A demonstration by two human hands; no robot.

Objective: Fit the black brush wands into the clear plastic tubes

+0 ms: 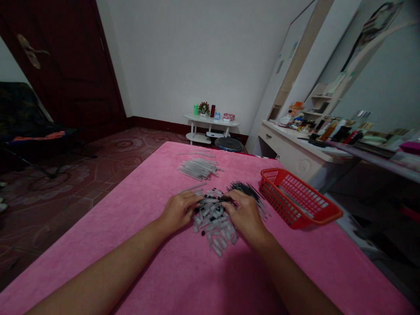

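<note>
Red basket is an obstacle tbh, dark sticks crowd its left, but the pink cloth nearside of it is open

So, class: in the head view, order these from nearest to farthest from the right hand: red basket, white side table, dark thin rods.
1. Dark thin rods: just beyond the right hand.
2. Red basket: farther out, to the right.
3. White side table: farthest, by the back wall.
</note>
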